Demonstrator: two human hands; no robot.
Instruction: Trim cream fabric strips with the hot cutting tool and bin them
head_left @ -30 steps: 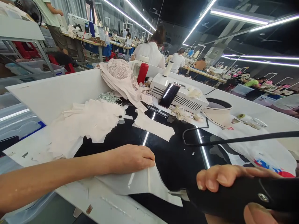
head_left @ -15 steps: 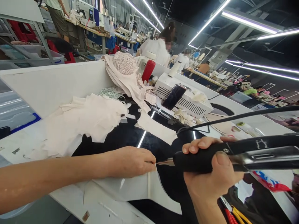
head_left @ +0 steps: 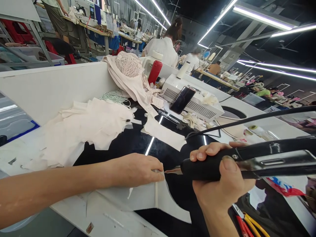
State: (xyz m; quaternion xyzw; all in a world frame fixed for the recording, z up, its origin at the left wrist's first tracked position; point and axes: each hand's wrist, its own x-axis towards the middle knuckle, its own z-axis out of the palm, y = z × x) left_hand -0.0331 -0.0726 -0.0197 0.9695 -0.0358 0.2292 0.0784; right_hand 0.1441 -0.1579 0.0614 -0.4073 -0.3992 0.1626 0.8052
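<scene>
My right hand [head_left: 225, 184] is wrapped round a black corded hand tool [head_left: 204, 168] with a silver strip along its side; its exact kind I cannot tell. The tool's thin metal tip [head_left: 172, 170] points left and reaches the fingertips of my left hand [head_left: 140, 169]. Those fingers are closed, pinching the upper edge of a pale cut fabric piece [head_left: 170, 205]. A narrow strip runs down this piece, which lies over the glossy black work surface [head_left: 177, 187]. Whether the tip touches the cloth is hidden by my fingers.
A pale fabric heap [head_left: 93, 121] lies left, and a single cut piece [head_left: 164, 131] lies beyond my hands. Behind are beige garments [head_left: 130, 79], a red bottle [head_left: 155, 72], a phone [head_left: 182, 99] and a white vented box [head_left: 202, 107]. Yellow-and-red-handled tools [head_left: 251, 223] sit lower right.
The whole view has shifted slightly, with most things a little further left and up. Both hands keep their holds; the tool and fabric stay in nearly the same place relative to each other.
</scene>
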